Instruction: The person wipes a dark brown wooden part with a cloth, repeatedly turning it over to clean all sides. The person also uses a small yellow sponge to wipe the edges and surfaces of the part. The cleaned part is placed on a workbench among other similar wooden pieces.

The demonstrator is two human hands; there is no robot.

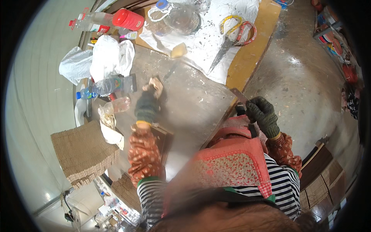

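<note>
My left hand (150,101), in a dark green knitted glove with bare fingertips, reaches over the grey worktable (189,100). Its fingers look loosely bent and slightly blurred, with nothing visible in them. My right hand (263,115), in a full dark green glove, is closed at the table's right edge. From it a thin, flat brown strip (239,95) sticks out toward the table; whether it is a blade or a scraper I cannot tell. Large scissors (226,48) with yellow- and red-wrapped handles lie on a white cloth (210,62) beyond my hands.
A big clear jug (181,19) with a blue cap and a red-lidded jar (128,19) stand at the back. Plastic bottles (108,86) and white bags (106,58) line the left side. Stacked brown boards (83,149) sit at lower left. A yellowish block (178,50) touches the cloth.
</note>
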